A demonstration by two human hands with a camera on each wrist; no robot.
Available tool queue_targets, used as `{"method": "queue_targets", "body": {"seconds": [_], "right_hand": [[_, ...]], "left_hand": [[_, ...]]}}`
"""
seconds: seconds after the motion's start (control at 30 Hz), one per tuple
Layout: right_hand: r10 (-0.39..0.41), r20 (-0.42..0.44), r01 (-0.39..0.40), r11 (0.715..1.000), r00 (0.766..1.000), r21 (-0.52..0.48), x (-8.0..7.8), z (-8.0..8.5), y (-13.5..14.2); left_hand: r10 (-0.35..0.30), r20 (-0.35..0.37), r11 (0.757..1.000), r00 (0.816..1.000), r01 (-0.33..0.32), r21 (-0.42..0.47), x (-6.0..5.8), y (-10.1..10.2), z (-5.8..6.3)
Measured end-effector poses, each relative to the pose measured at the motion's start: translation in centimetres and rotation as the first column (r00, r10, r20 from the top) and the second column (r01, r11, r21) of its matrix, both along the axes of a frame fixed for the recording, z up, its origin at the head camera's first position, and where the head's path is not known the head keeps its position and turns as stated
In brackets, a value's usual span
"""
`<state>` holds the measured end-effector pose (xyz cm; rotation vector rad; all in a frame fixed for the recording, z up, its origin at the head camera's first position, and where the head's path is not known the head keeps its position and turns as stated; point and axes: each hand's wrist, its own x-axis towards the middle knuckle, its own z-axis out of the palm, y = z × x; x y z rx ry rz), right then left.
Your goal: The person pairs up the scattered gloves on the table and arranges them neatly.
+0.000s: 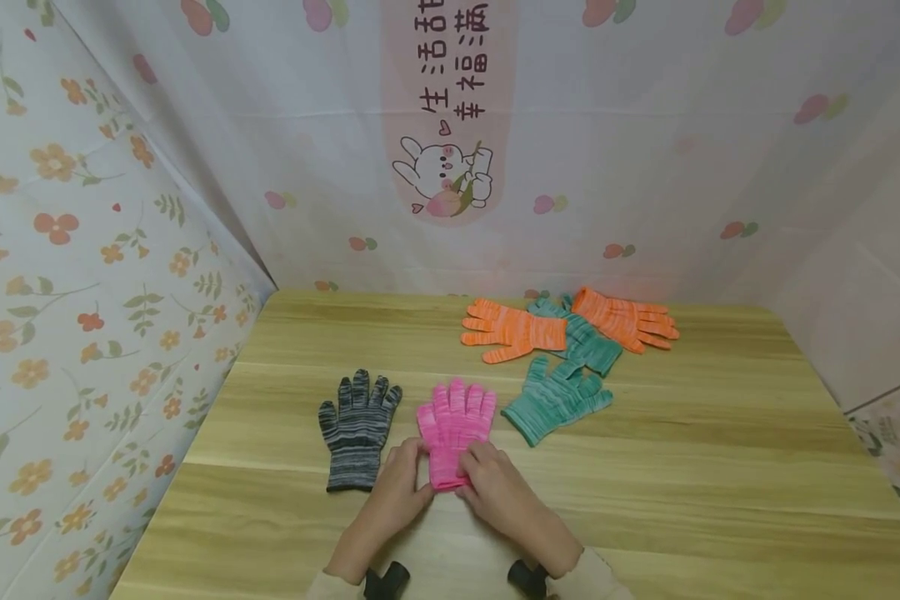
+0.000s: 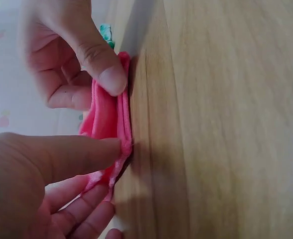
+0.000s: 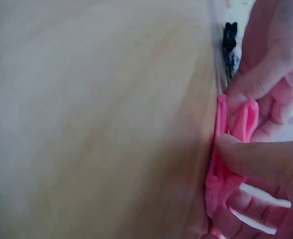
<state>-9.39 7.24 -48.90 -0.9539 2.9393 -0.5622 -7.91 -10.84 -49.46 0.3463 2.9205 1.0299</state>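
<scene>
A pink knitted glove [image 1: 457, 425] lies on the table, fingers pointing away and cuff toward me. My left hand [image 1: 399, 490] pinches the left side of its cuff, and my right hand [image 1: 493, 483] pinches the right side. In the left wrist view the cuff [image 2: 124, 114] gapes a little, with a thumb at each side of the opening. The right wrist view also shows the parted layers of the cuff [image 3: 216, 174]. Flat to the left, close by my left hand, is a black-and-grey striped glove [image 1: 358, 437].
Right of the pink glove lies a green glove [image 1: 558, 398]. Behind it, another green glove [image 1: 588, 343] is partly covered by two orange gloves, one on the left [image 1: 517, 331] and one on the right [image 1: 630, 319]. Patterned cloth [image 1: 330, 167] hangs behind the wooden table [image 1: 720, 467].
</scene>
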Motion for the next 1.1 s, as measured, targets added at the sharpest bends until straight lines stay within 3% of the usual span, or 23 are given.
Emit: {"method": "queue_targets", "body": {"seconds": [0.17,0.37,0.53,0.6,0.7,0.83,0.97,1.1], "right_hand": [[0.044,0.038,-0.044,0.999,0.998,0.013,-0.4,0.2,0.4],[0.076,0.108,-0.072,0.997,0.991,-0.041,-0.7,0.7,0.7],[0.074,0.155,-0.065,0.996,0.985,-0.065,-0.6,0.9,0.9],[0.075,0.162,-0.062,0.994,0.984,-0.087,-0.7,0.9,0.9],[0.081,0.182,-0.061,0.992,0.98,-0.113,-0.8,0.9,0.9],[0.097,0.181,-0.073,0.988,0.979,-0.137,-1.4,0.7,1.0],[0.115,0.169,-0.091,0.985,0.979,-0.147,-1.9,0.3,1.0],[0.135,0.184,-0.108,0.983,0.974,-0.151,-2.1,0.1,1.2]], "left_hand": [[-0.081,0.044,0.995,0.996,0.083,-0.047,-0.3,-0.3,0.2],[-0.12,0.091,0.988,0.989,0.11,0.104,-0.6,-0.7,0.5],[-0.09,0.127,0.98,0.988,0.065,0.187,-0.8,-0.7,0.6],[-0.055,0.098,0.987,0.994,0.04,0.153,-0.8,-0.5,0.7],[-0.019,-0.026,1.0,0.999,0.019,0.004,-0.5,0.2,0.7],[-0.062,-0.184,0.972,0.981,0.018,-0.236,0.0,1.5,0.9],[-0.135,-0.212,0.944,0.968,0.06,-0.326,0.1,2.5,0.8],[-0.16,-0.199,0.926,0.967,0.078,-0.369,-0.3,2.8,0.6]]}}
